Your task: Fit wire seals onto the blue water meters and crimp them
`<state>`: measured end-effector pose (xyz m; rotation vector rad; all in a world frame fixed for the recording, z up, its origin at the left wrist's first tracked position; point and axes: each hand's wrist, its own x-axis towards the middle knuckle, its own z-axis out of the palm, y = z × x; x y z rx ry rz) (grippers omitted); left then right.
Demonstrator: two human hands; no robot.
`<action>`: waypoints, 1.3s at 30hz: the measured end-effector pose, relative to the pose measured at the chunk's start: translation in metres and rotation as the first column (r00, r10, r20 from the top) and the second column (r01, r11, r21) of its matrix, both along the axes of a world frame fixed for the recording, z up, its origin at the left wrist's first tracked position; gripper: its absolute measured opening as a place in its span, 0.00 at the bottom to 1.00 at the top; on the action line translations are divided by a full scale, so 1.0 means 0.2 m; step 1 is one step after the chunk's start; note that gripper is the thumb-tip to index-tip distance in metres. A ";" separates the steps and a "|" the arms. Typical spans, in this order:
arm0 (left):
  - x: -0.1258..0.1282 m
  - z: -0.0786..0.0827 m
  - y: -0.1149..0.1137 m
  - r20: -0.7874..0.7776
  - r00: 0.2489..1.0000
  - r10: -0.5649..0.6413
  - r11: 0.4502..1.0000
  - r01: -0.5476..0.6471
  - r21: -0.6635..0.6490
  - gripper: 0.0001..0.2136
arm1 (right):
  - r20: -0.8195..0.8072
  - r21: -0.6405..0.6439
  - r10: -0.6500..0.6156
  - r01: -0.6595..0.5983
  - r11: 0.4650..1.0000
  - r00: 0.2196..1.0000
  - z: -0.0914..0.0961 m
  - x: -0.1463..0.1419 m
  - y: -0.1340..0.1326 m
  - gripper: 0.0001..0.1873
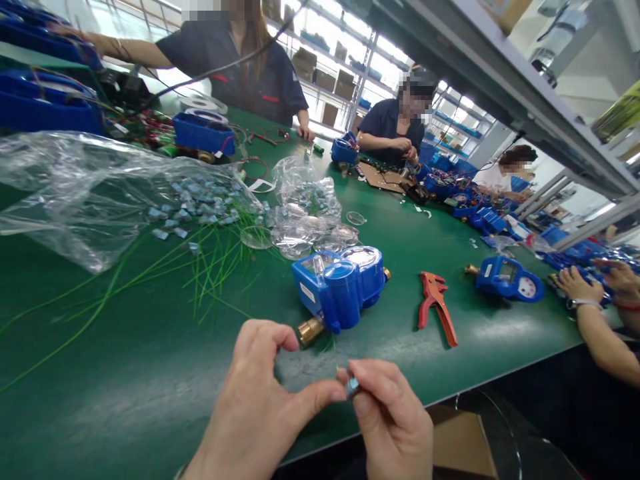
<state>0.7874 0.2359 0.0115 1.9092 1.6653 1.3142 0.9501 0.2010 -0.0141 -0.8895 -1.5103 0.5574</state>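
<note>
My left hand (260, 407) and my right hand (393, 417) meet low over the near edge of the green table (125, 373). Between the left thumb tip and the right fingertips sits a small grey-blue clip (352, 386), pinched from both sides. Just beyond the hands a blue water meter (337, 283) with brass end fittings lies on the table. To the left lie thin green wires (200, 267) and a clear plastic bag (100, 193) spilling several small grey-blue clips.
Red pliers (437, 307) lie right of the meter, and a second blue meter (507, 278) lies further right by another person's hands (593, 293). Clear round lenses (300, 233) and a smaller bag sit mid-table. Blue bins (203, 133) and seated co-workers line the far side.
</note>
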 end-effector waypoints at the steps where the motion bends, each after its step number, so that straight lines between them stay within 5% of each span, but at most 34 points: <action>1: 0.00 0.00 -0.01 -0.029 1.000 0.004 0.997 -0.006 -0.073 0.22 | -0.010 -0.001 -0.010 0.010 1.000 1.000 -0.01 -0.01 0.00 0.18; 4: -0.01 -0.01 -0.05 -0.067 0.984 -0.163 0.933 0.131 -0.336 0.21 | -0.067 -0.026 -0.021 0.019 0.999 0.998 -0.05 -0.04 -0.01 0.17; 7: 0.00 0.00 -0.08 0.124 0.913 -0.390 0.769 0.396 -0.501 0.23 | -0.148 -0.043 -0.061 0.056 0.998 0.987 -0.08 -0.08 -0.03 0.14; 10: 0.03 0.02 -0.09 0.439 0.779 -0.449 0.623 0.625 -0.471 0.21 | -0.156 -0.042 -0.111 0.106 0.994 0.982 -0.09 -0.11 -0.04 0.13; 12: 0.05 0.02 -0.08 0.575 0.701 -0.421 0.586 0.694 -0.417 0.20 | -0.110 -0.012 -0.123 0.122 0.992 0.986 -0.08 -0.10 -0.03 0.13; 16: 0.07 0.01 -0.07 0.685 0.645 -0.338 0.603 0.708 -0.369 0.16 | 0.010 0.043 -0.114 0.113 0.993 0.993 -0.03 -0.06 -0.01 0.11; 21: 0.06 -0.02 -0.09 0.590 0.721 -0.363 0.642 0.652 -0.403 0.15 | 0.259 0.109 -0.128 0.103 0.989 0.957 0.02 0.00 -0.01 0.12; 25: 0.05 0.00 -0.11 0.459 0.785 -0.417 0.699 0.600 -0.390 0.13 | 0.604 0.383 -0.363 0.142 0.913 0.709 0.03 0.04 -0.01 0.10; 27: 0.05 0.01 -0.12 0.405 0.808 -0.427 0.735 0.572 -0.365 0.11 | 0.695 0.414 -0.376 0.086 0.906 0.613 0.04 0.05 -0.01 0.09; 30: 0.05 0.01 -0.14 0.345 0.825 -0.447 0.770 0.552 -0.321 0.09 | 0.740 0.273 -0.217 0.011 0.962 0.636 0.08 0.05 0.00 0.08; 33: 0.06 0.00 -0.15 0.300 0.828 -0.473 0.782 0.552 -0.291 0.09 | 0.557 -0.158 0.092 -0.004 0.987 0.826 0.11 0.03 0.00 0.10; 36: 0.07 -0.01 -0.14 0.258 0.833 -0.490 0.790 0.549 -0.273 0.10 | 0.186 -0.620 0.289 -0.116 0.776 0.939 0.10 0.01 0.00 0.14; 37: 0.07 -0.01 -0.13 0.252 0.839 -0.483 0.794 0.540 -0.277 0.10 | 0.175 -0.635 0.283 -0.111 0.764 0.943 0.09 0.00 0.00 0.14; 39: 0.06 -0.01 -0.12 0.257 0.855 -0.451 0.804 0.514 -0.298 0.11 | 0.381 -0.397 0.134 0.031 0.918 0.915 0.07 0.00 -0.01 0.12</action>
